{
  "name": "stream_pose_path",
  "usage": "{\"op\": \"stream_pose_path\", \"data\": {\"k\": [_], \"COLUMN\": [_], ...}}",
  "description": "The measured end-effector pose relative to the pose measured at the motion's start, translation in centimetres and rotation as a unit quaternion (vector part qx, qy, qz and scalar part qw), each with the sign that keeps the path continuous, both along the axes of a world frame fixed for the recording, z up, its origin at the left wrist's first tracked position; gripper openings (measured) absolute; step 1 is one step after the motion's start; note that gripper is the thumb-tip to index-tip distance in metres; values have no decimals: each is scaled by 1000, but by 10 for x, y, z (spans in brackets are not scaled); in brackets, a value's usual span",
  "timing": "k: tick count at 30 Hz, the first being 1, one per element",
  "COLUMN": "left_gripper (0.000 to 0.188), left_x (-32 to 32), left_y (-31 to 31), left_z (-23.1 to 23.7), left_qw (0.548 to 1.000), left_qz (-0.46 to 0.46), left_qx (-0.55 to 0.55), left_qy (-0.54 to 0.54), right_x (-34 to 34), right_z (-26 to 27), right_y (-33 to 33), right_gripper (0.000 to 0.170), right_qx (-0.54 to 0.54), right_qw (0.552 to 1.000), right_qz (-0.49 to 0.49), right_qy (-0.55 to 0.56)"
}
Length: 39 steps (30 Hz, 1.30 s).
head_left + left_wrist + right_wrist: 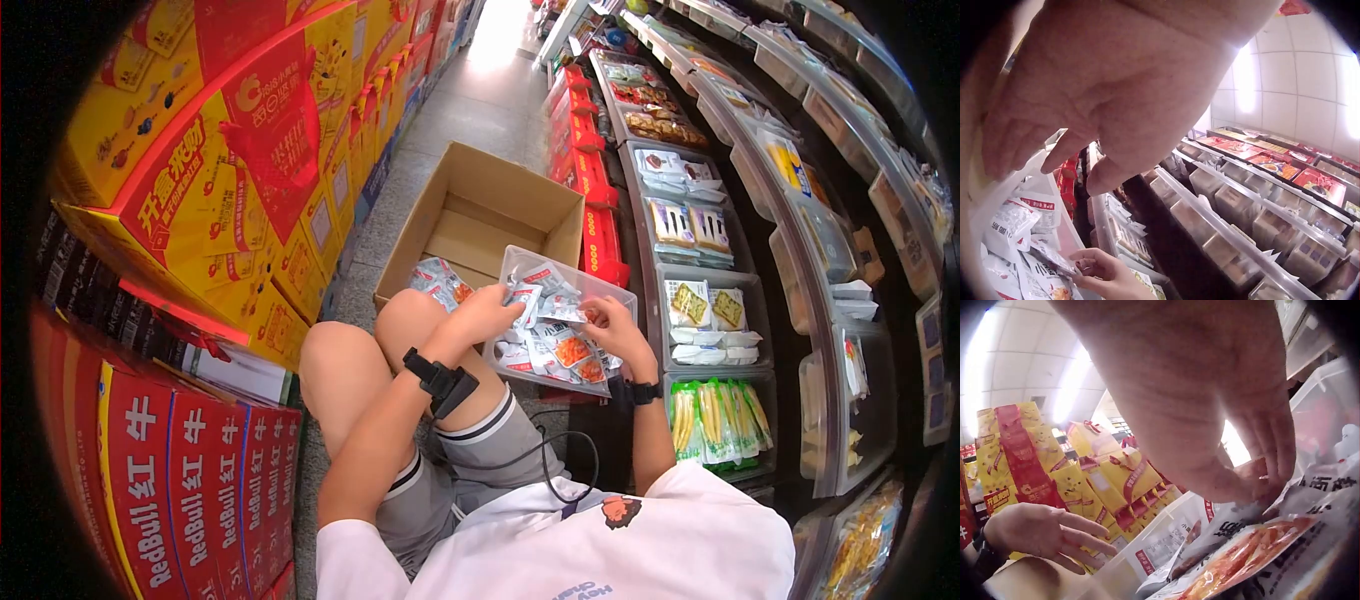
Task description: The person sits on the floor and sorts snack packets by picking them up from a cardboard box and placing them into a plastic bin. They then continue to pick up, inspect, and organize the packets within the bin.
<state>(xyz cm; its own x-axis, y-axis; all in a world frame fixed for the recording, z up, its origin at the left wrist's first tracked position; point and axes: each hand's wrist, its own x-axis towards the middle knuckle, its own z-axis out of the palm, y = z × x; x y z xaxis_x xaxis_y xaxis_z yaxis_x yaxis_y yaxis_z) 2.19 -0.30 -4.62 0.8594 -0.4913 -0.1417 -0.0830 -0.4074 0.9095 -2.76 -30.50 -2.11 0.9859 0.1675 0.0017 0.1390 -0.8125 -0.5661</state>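
Note:
A clear plastic bin (560, 382) of small silver-white snack packets (570, 350) tilts above the person's knees. At its left side is the left hand (488, 312); in the right wrist view, this hand (1047, 534) has its fingers extended and spread, near the bin's wall (1124, 567). The right hand (618, 332) reaches in over the opposite side. Its thumb and fingers pinch a packet (1229, 522) in the right wrist view, and the left wrist view also shows the right hand (1110, 275) at a packet's edge. The left palm (1129, 81) fills the top there.
An opened cardboard box (500, 195) stands on the floor beyond the bin, with similar packets (438, 282) inside. Shelves of clear bins (715, 345) line the right. Stacked yellow gift boxes (230, 200) and red drink cartons (200, 480) line the left. A black cable (596, 470) loops near the lap.

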Motion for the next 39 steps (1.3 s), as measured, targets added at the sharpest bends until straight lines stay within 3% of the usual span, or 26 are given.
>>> {"op": "stream_pose_path", "data": {"k": [4, 7, 14, 16, 19, 23, 31, 36, 39], "left_gripper": [61, 64, 53, 51, 55, 61, 41, 37, 36], "left_x": [-2, -10, -8, -4, -8, -10, -9, -7, -8], "left_y": [1, 4, 10, 13, 17, 28, 26, 23, 21], "left_z": [3, 11, 26, 37, 49, 67, 55, 51, 48], "left_qw": [1000, 999, 964, 947, 865, 836, 929, 941, 941], "left_qz": [5, 13, -153, -145, -80, -52, -5, -15, -15], "left_qx": [-2, 4, -201, -220, -365, -412, -309, -292, -296], "left_qy": [-3, -45, 84, 184, 334, 358, 205, 168, 163], "right_x": [-18, -25, -28, -22, -16, -16, -21, -26, -27], "right_z": [30, 41, 68, 65, 56, 47, 44, 43, 37], "right_y": [7, 13, 57, 65, 76, 85, 92, 84, 81], "right_gripper": [22, 15, 9, 10, 10, 12, 18, 30, 25], "right_qx": [117, 332, 462, 478, 498, 452, 425, 381, 394], "right_qw": [991, 941, 887, 877, 862, 882, 896, 919, 916], "right_qz": [-48, -28, -21, -36, -77, -106, -111, -99, -73], "right_qy": [49, 52, -15, -35, -51, -83, -72, -24, -20]}}
